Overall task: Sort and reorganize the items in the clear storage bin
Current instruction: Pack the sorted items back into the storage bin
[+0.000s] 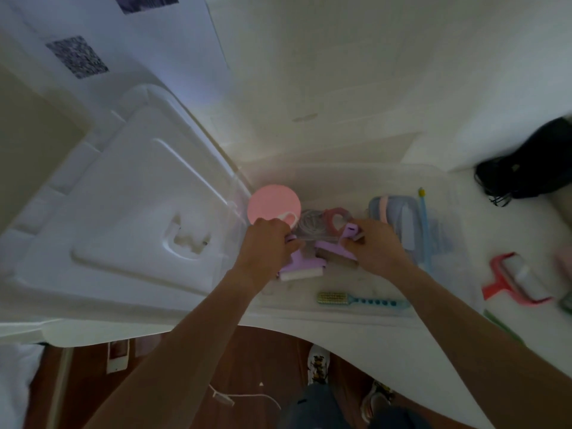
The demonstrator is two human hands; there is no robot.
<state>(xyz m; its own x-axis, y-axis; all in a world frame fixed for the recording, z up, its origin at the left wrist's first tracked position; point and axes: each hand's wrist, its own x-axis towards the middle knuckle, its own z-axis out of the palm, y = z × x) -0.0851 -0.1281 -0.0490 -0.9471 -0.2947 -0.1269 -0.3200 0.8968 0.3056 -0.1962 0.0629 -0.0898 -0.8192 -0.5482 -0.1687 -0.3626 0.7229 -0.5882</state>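
1. Clear bin (pixel 455 193) sits on white table (pixel 371 88), open, in front of the person.
2. White lid (pixel 130 193) lies left of the bin, just beside its left wall.
3. Left hand (pixel 263 243) reaches into the bin's left part, fingers curled round the handle of a purple scrubber (pixel 298 264).
4. Right hand (pixel 376 246) is in the bin's middle, fingers pinching a second purple scrubber (pixel 349 232) by its handle.
5. Both scrubbers sit low in the bin, close together between the hands.
6. Pink round disc (pixel 274 204) in the bin's far left corner, just beyond the left hand.
7. Coiled clear cord (pixel 309 222) and a red ring-shaped item (pixel 332 216) lie between disc and blue pouch (pixel 391 212).
8. Blue brush (pixel 362 300) lies along the bin's near wall.
9. Thin blue stick (pixel 424 224) lies along the right side.
10. Red lint roller (pixel 517 280) is on the table, right of the bin.
11. Black object (pixel 532 162), far right, blurred.
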